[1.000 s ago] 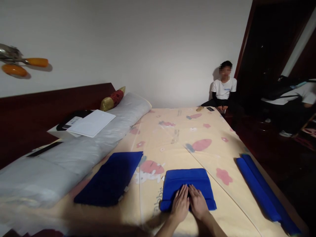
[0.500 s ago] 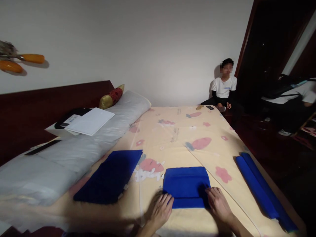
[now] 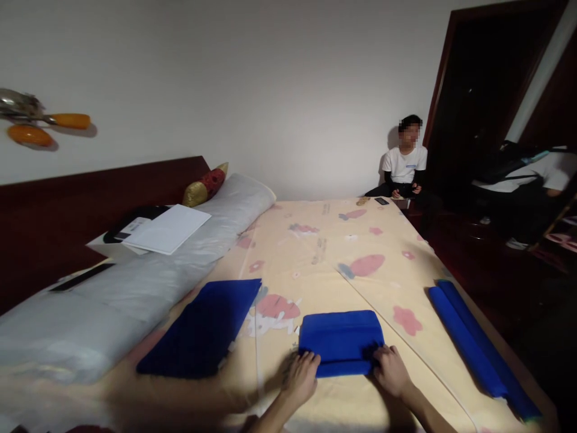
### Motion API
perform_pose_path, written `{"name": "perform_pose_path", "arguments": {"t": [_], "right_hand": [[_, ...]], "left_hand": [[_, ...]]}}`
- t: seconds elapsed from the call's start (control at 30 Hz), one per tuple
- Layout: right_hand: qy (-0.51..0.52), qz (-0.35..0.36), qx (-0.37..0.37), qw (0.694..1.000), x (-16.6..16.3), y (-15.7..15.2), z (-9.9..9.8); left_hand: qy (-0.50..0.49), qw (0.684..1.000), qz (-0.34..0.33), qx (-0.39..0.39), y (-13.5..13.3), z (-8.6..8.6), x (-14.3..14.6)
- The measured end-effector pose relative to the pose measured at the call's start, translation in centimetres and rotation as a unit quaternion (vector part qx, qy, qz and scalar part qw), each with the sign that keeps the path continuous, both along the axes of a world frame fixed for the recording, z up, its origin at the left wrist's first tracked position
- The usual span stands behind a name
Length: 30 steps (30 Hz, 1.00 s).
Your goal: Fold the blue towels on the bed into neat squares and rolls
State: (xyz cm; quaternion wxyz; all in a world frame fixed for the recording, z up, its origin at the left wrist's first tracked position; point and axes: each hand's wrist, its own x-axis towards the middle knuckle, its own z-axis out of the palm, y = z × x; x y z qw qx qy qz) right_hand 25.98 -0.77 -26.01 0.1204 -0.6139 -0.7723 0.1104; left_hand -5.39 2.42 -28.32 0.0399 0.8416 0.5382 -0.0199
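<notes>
A blue towel lies on the bed in front of me, with its near edge turned over into a flat roll. My left hand has its fingers curled over the left end of that roll. At the right end, my right hand grips the edge, its fingers bent inward. Left of my hands is a flat folded blue towel with small white tags on its near side. Two rolled blue towels lie side by side near the bed's right edge.
Along the headboard runs a long grey pillow, with a white flat box or book on top. A phone rests at the bed's far end. One person sits beyond it; another person bends at the right.
The roll at the towel's near edge has moved slightly away from me, both hands with it. My right fingers are bent more tightly. The view has tilted up a little.
</notes>
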Motion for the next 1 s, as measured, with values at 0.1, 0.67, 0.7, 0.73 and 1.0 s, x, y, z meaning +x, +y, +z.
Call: {"name": "perform_pose_path", "arguments": {"t": [0.1,0.67,0.7,0.73,1.0], "right_hand": [[-0.010,-0.006,-0.002,1.000,-0.5,0.1,0.3],[0.026,0.023,0.106,0.994,-0.6,0.1,-4.2],[0.017,0.002,0.111,0.994,0.3,0.1,-4.3],[0.009,-0.013,0.116,0.993,0.8,0.0,-4.4],[0.083,0.066,0.092,0.990,-6.1,-0.1,-1.3]], "left_hand": [[-0.006,0.999,0.026,-0.024,0.3,0.8,1.3],[-0.045,0.981,-0.130,0.134,-0.7,1.5,0.4],[-0.038,0.981,-0.127,0.142,-0.6,1.8,-0.5],[-0.033,0.981,-0.124,0.147,-0.6,2.0,-1.2],[-0.084,0.980,-0.137,0.114,-2.3,0.5,5.0]]}}
